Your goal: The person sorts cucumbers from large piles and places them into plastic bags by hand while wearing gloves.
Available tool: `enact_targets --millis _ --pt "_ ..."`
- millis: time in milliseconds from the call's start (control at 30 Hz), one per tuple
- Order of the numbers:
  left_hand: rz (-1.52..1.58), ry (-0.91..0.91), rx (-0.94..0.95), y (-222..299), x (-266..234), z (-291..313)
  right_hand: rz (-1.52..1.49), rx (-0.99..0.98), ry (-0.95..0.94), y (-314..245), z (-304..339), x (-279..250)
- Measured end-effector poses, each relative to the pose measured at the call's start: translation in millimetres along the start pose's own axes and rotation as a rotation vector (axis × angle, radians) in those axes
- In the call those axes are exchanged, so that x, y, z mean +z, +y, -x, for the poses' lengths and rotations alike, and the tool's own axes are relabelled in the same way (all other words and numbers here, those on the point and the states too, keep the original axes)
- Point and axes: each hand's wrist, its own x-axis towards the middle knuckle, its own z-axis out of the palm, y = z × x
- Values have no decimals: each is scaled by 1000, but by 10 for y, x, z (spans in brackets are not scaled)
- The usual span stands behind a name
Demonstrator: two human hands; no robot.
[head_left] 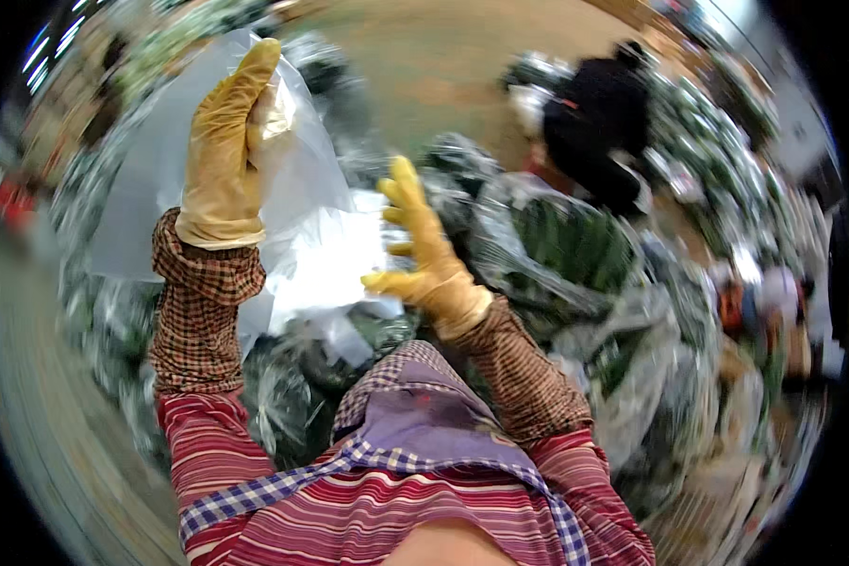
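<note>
My left hand (224, 156), in a yellow rubber glove, is raised at the upper left with its fingers closed on a clear plastic bag (151, 189). The thin sheet of the bag hangs around that hand and spreads toward the middle, where it shines bright white. My right hand (429, 264), gloved in yellow too, is just right of the bag, its fingers spread and nothing in them. Whether its fingertips touch the plastic is hard to tell. Below the bag lie dark green bundles in clear wrapping (292, 396).
To the right stands a large clear bag of long green vegetables (575, 241). Beyond it a person in dark clothes (594, 127) bends low. Piles of wrapped greens (726, 170) line the right side, with more at the left. A brown floor (434, 71) lies ahead.
</note>
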Motion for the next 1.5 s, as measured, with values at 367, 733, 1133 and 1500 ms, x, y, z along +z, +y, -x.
enact_targets --millis 367,733,1133,1500 --pt "1147 -997 -502 1520 2033 -1065 -415 -333 1178 -360 1868 -1221" --pt "1794 -1397 -1025 1788 3782 305 -31 177 1756 -283 2744 -1077" --pt "1386 -1801 -225 2482 4598 -435 265 1457 1918 -89 4579 289" --pt "1095 -1349 151 3781 4202 -680 2148 1191 1623 -1418 4095 -1237"
